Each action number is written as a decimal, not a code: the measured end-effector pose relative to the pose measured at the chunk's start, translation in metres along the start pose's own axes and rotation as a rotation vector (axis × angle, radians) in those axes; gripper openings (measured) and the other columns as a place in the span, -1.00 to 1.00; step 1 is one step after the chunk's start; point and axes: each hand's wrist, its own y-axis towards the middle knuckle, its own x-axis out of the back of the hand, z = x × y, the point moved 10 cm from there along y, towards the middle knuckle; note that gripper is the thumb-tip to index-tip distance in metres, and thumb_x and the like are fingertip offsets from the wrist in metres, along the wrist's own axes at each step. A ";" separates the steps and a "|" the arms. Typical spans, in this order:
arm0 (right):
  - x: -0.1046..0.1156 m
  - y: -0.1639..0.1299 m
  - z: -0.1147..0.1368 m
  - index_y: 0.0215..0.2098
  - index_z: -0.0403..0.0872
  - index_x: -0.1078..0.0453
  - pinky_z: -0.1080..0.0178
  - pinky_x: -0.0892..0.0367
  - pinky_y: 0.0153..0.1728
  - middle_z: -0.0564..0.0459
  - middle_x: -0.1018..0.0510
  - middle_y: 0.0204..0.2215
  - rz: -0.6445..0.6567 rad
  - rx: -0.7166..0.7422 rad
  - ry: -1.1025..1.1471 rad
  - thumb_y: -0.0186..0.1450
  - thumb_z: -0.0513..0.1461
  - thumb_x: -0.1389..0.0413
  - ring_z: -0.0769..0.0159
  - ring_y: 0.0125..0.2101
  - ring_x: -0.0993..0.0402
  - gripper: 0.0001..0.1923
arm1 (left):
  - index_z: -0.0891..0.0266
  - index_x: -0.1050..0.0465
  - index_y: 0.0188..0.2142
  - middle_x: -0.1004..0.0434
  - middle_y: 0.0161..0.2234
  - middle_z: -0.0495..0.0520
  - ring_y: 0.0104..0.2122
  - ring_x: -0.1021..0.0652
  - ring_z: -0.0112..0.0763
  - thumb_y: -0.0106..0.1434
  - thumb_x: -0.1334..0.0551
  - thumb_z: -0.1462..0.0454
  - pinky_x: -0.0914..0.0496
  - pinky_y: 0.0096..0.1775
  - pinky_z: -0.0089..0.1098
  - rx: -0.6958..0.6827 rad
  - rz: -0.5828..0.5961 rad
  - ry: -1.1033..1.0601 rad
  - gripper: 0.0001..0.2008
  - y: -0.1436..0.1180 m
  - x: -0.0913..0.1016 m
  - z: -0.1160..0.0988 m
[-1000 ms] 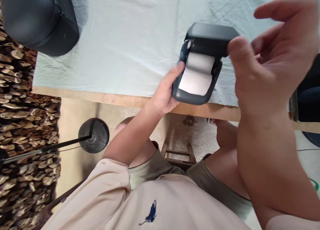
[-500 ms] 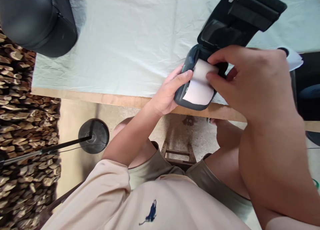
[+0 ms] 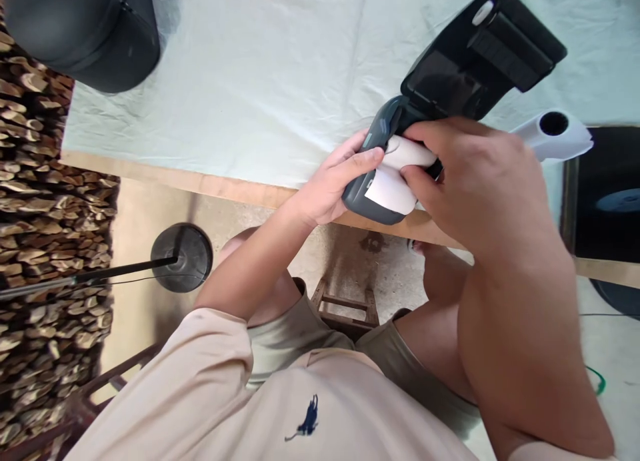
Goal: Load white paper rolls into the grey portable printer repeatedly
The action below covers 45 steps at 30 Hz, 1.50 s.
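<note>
While the left hand [image 3: 330, 191] gripped the small printer [image 3: 380, 181] by its side, fingers curled around the casing, the right hand [image 3: 475, 181] pinched the paper roll [image 3: 407, 155] sitting in the printer's open bay, thumb below and fingertips above. That roll looked light and soft (easily creased or unwound), best held by its ends; the printer seemed stiff, smooth plastic. Its lid [image 3: 480, 54] stood hinged open behind the printer. Another roll [image 3: 550, 131] lay right of the printer on the cloth-covered table [image 3: 250, 81], whose edge the printer overhung.
</note>
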 end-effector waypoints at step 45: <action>0.000 -0.035 -0.053 0.15 0.00 -0.22 0.22 -0.40 -0.32 -0.02 -0.54 -0.19 -0.552 0.156 0.129 0.14 -0.19 -0.17 0.30 -0.30 -0.49 -0.40 | 0.26 -0.53 -0.23 -0.63 -0.32 0.05 0.06 -0.60 -0.14 0.36 -0.07 0.07 -0.59 -0.08 -0.25 0.043 -0.137 -0.445 -0.64 0.002 0.011 0.004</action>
